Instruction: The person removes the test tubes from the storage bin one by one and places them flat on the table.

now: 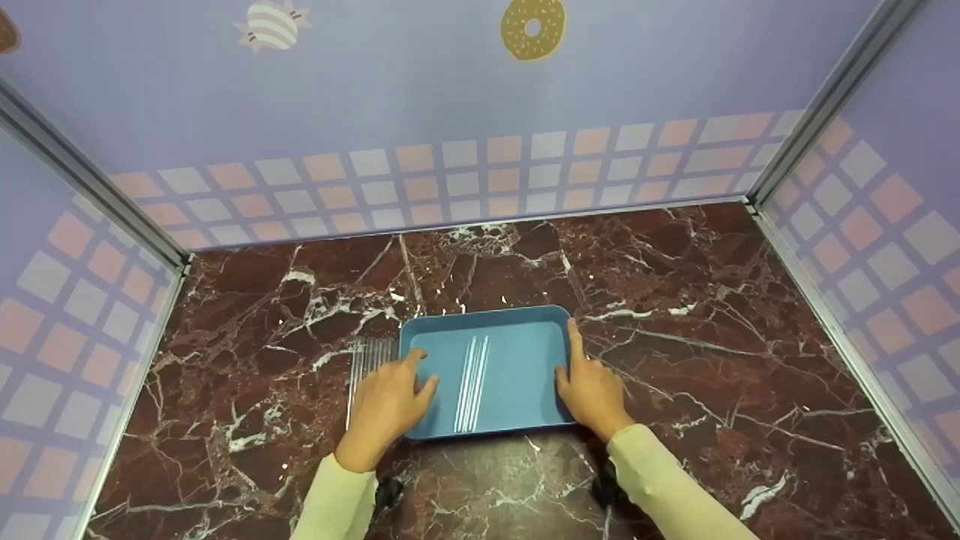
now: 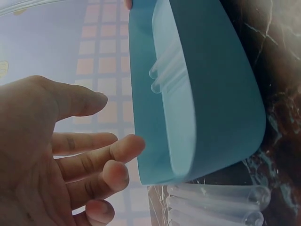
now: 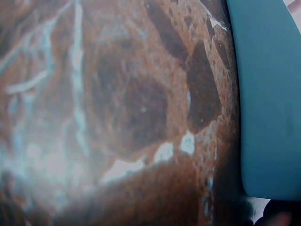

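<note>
Left hand [image 1: 386, 401] loose and empty, in the head view I grip the blue rectangular plastic tray [image 1: 525, 375] with my right hand [image 1: 592, 390], its long axis roughly along the marbled bench's [image 1: 712, 322] far edge; clear plastic tubes [image 1: 373, 352] lie beside its left rim, nearer my left. Left wrist: inner tubes [image 2: 162, 77], partly hidden. Right wrist: fingers barely visible.

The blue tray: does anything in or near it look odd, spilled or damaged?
No spill or damage shows. Some clear tubes lie inside the blue tray, others outside to its left: possibly misplaced.
</note>
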